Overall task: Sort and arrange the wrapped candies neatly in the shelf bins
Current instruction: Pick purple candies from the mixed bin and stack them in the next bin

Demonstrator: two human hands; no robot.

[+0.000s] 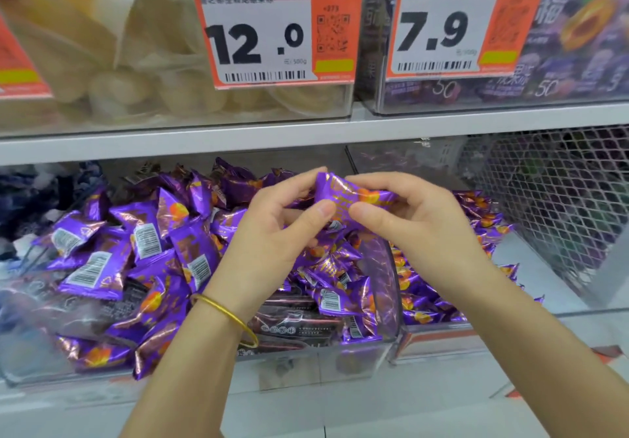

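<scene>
Both hands pinch one purple candy packet (343,196), left hand (282,226) and right hand (412,219) thumb-to-finger, above the clear bin's (391,301) heap, near its right wall.

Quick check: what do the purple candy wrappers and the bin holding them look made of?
The held candy wrapper: probably metallised plastic film, glossy; it crinkles sharply and throws bright glints. The bin: seemingly clear rigid plastic; the candies show through its front wall, which carries faint reflections.
</scene>
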